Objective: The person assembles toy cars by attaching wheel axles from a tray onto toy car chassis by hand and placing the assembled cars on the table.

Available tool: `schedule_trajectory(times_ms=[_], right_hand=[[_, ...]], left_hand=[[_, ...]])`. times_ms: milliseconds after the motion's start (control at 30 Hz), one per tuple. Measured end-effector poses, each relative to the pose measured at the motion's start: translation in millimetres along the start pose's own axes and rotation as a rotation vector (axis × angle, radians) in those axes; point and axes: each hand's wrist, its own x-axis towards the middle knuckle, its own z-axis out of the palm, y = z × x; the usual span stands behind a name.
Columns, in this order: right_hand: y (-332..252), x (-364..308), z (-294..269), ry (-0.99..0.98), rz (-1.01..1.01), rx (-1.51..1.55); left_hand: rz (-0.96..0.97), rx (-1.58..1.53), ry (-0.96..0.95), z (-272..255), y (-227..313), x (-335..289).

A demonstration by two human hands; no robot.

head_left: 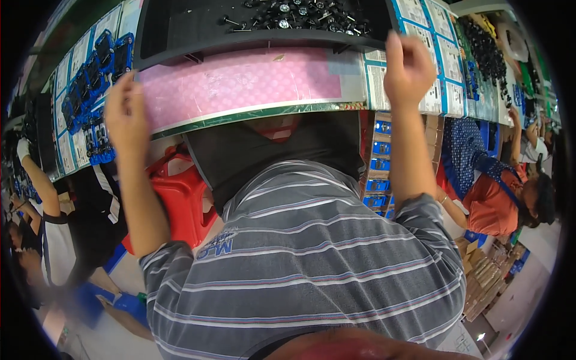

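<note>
My left hand (pixel 127 114) is raised at the left end of the pink mat (pixel 240 84), fingers loosely curled and apart, with nothing visible in them. The nearest items to it are several blue and black plastic assemblies (pixel 96 75), which look like toy car chassis. My right hand (pixel 411 71) hovers near the right corner of a black tray (pixel 186 30), one finger stretched out and the others bent, no object showing in it. Inside the tray lies a heap of small black wheels (pixel 300 15), some on metal axles.
Printed sheets under blue tape (pixel 444 54) cover the bench. A red plastic stool (pixel 180 186) stands below at the left. Boxed blue parts (pixel 378 165) sit under the bench at the right. Co-workers are on both sides, one in an orange top (pixel 492 207) at the right.
</note>
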Motion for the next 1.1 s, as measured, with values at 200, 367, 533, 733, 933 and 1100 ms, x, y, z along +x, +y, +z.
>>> schedule_trajectory(times_ms=[200, 367, 533, 733, 933, 1100], right_hand=[[2.5, 94.4, 42.8, -0.929, -0.087, -0.449], [19.1, 101.3, 45.6, -1.054, -0.082, -0.506], [15.1, 86.2, 18.8, -0.535, -0.202, 0.051], [71.1, 23.4, -66.2, -0.208, 0.317, -0.605], [116.1, -13.9, -92.3, -0.317, 0.310, -0.693], [97.9, -22.3, -94.5, -0.325, 0.126, -0.528]], left_hand=[[0.138, -0.345, -0.080, 117.0, 58.0, -34.5], [0.439, 0.036, 0.029, 142.0, 81.2, -43.4], [0.339, -0.073, -0.042, 138.7, 68.8, -48.3], [0.378, -0.016, -0.041, 138.1, 73.2, -49.4], [0.354, 0.065, -0.101, 140.8, 78.5, -44.5], [0.353, 0.065, -0.092, 142.6, 82.8, -45.9]])
